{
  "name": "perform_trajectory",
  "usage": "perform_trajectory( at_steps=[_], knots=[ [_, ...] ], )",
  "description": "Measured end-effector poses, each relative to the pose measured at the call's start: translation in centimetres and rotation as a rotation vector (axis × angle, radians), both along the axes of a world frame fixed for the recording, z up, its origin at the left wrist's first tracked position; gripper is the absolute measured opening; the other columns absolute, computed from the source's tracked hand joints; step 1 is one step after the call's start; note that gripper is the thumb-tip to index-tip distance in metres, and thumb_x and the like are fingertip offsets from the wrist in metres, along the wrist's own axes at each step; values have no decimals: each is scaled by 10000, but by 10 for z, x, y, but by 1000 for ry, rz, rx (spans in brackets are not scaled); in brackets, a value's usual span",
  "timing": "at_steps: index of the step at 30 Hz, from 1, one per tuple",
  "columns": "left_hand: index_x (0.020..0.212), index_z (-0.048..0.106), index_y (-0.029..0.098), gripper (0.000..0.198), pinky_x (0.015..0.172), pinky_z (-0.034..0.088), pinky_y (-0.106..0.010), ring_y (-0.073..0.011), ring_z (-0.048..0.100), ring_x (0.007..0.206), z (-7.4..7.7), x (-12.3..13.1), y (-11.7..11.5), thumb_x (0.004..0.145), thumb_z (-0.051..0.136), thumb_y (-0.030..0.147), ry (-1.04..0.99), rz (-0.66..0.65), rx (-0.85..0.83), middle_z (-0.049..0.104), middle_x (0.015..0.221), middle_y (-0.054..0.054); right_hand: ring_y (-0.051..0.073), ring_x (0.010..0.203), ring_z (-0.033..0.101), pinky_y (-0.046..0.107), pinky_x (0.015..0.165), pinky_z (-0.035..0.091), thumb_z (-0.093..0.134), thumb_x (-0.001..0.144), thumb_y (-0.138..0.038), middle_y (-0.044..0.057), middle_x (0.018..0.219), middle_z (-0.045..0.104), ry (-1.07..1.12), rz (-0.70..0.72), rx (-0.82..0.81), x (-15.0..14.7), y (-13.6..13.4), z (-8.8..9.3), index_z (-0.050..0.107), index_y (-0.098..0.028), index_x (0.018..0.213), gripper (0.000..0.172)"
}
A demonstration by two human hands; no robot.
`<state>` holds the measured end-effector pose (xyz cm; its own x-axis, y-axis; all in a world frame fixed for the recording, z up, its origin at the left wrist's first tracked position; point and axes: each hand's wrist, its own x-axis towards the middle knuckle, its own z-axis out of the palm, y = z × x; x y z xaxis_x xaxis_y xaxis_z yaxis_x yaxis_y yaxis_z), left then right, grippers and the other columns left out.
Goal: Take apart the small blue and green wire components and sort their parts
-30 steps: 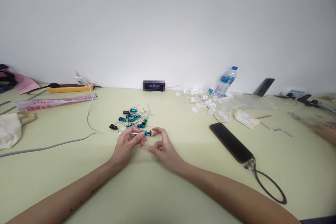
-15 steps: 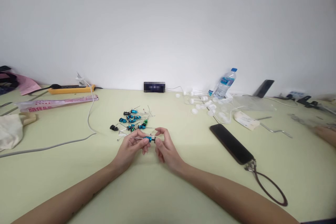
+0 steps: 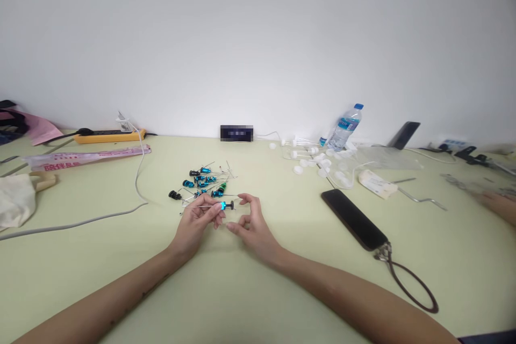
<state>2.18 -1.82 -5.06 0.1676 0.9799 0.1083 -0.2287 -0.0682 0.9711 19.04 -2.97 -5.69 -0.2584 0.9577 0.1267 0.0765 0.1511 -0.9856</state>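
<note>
My left hand (image 3: 199, 220) pinches a small tool with a blue barrel, a black end cap and a thin metal needle (image 3: 224, 205), held level just above the pale green table (image 3: 258, 290). My right hand (image 3: 250, 223) sits close to the tool's black end, fingers curled in a loose ring, thumb and forefinger slightly apart, with nothing visible in them. Right behind both hands lies a pile of several similar blue, green and black tools with thin needles (image 3: 201, 183).
A black phone with a loop strap (image 3: 355, 219) lies to the right. White caps and small tubes (image 3: 318, 160), a water bottle (image 3: 342, 126) and a white cable (image 3: 100, 215) lie further off. Another person's hand (image 3: 500, 205) rests at the right edge. A power strip (image 3: 107, 135) sits at back left.
Half a second ago my right fingers pinched the tool's black end. They have now let go and moved slightly right, while my left hand keeps the tool.
</note>
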Motion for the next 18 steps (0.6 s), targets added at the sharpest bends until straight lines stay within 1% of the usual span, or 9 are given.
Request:
perform_trajectory(
  at_steps=[2,5,7,10,11,13,15,16,18],
  knots=[
    [792,525,171,188,529,434,-208,-90,543,561,0,0,0,819,646,311,5,-28,-9,650,658,12,28,541,430,187,432,380,605,819,-441,47,1137,371,15,10,-33,0,0,-1,296,-289,1249,552],
    [785,508,175,203,516,431,-215,-96,546,539,0,0,0,819,645,321,20,-114,-25,650,644,12,30,443,354,188,354,301,411,913,-490,21,973,431,59,34,-106,1,1,-2,269,-269,1256,431],
    [786,512,173,198,520,428,-210,-93,544,547,-1,0,0,819,647,315,11,-78,-16,649,649,12,31,486,397,193,395,351,500,880,-459,30,1036,415,42,21,-61,1,1,-1,290,-282,1254,464],
    [797,523,171,182,532,424,-201,-86,538,567,-1,-1,1,824,644,305,-11,3,2,647,660,12,29,586,463,196,470,410,681,763,-394,48,1199,327,-2,-5,8,1,1,0,315,-309,1251,616],
    [797,521,171,183,531,424,-203,-87,537,564,-1,0,1,825,642,306,-11,-6,0,648,661,11,24,567,454,191,448,395,666,774,-411,48,1197,330,4,-5,-10,1,1,0,308,-308,1253,607],
    [791,514,173,193,526,425,-212,-93,542,552,-1,0,0,822,644,312,1,-66,-13,649,657,7,18,487,399,182,368,328,534,857,-482,40,1114,384,43,1,-87,1,1,1,285,-295,1252,503],
    [784,511,173,203,523,426,-217,-96,543,542,0,1,-1,815,651,316,14,-108,-22,649,652,6,21,451,364,179,328,278,412,908,-508,31,1048,407,72,6,-131,1,1,1,277,-287,1246,426],
    [783,512,173,203,526,425,-217,-95,542,544,0,1,-1,815,652,316,14,-103,-25,648,653,6,23,465,378,177,337,291,428,904,-497,33,1058,400,68,5,-118,1,0,1,282,-289,1244,425],
    [782,516,172,197,537,420,-207,-89,534,559,1,1,0,818,649,313,1,-54,-28,644,658,9,25,539,438,182,403,368,583,831,-439,41,1139,355,25,-5,-41,0,0,1,300,-304,1245,519]
  ],
)
